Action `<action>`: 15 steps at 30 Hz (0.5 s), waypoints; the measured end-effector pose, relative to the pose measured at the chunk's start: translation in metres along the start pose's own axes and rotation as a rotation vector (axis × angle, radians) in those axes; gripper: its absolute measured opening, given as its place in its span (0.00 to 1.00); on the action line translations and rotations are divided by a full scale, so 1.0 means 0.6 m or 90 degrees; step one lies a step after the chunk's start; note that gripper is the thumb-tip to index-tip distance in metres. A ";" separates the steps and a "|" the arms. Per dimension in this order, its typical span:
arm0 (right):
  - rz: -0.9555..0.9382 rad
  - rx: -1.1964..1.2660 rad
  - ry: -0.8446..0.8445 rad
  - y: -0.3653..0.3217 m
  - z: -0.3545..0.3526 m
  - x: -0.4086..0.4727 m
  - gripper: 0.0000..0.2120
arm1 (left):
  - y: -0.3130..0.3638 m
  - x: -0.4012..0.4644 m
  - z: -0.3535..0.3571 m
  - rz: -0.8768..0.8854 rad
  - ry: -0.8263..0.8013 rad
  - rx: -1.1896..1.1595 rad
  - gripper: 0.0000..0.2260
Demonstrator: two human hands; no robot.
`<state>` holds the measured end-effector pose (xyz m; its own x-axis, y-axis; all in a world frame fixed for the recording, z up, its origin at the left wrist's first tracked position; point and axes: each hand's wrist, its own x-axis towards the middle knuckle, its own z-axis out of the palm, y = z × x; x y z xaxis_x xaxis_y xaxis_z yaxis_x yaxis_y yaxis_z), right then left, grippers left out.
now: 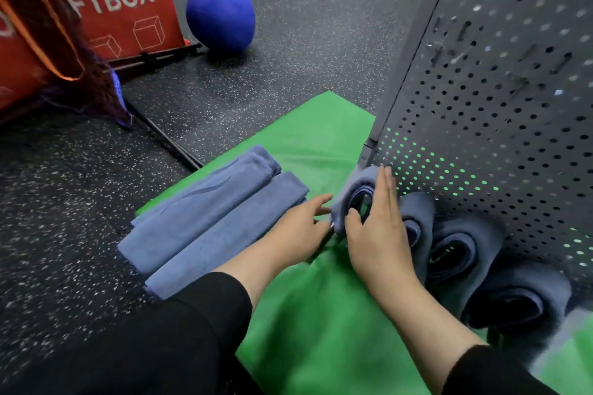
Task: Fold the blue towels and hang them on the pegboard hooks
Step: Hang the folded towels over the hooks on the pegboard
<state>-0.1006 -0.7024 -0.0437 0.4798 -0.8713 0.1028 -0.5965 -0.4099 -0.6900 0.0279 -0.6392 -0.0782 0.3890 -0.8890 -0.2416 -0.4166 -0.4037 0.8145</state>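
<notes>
1. The right hand (377,224) reaches forward from a black sleeve, fingers straight and together, flat against a folded blue towel (354,192) at the pegboard's (500,99) lower edge; the thumb presses the towel's near side.
2. The left hand (296,228) lies low over the green mat (308,314), fingers loosely extended toward the same towel (whether they touch it is unclear).
3. Three more towels (462,250) hang in a row along the pegboard.
4. Two folded towels (211,215) lie side by side on the mat's left edge.
</notes>
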 end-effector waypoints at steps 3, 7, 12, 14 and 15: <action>-0.087 0.014 0.043 -0.023 -0.003 -0.007 0.34 | -0.015 -0.028 -0.021 -0.016 0.084 -0.005 0.21; -0.227 0.014 -0.020 -0.062 0.025 -0.015 0.24 | -0.057 -0.057 -0.085 -0.002 0.313 0.117 0.11; -0.289 -0.083 -0.254 -0.108 0.121 -0.010 0.23 | -0.163 -0.101 -0.166 -0.030 0.459 0.378 0.08; -0.309 -0.133 -0.317 -0.119 0.167 -0.001 0.24 | -0.200 -0.120 -0.179 -0.086 0.391 0.459 0.12; -0.316 -0.155 -0.341 -0.122 0.190 0.005 0.24 | -0.216 -0.127 -0.185 -0.104 0.354 0.481 0.14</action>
<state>0.0179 -0.6440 -0.0744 0.9372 -0.3460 -0.0443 -0.3252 -0.8208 -0.4696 0.1431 -0.4953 -0.1067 0.7436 -0.6575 0.1217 -0.6677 -0.7200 0.1891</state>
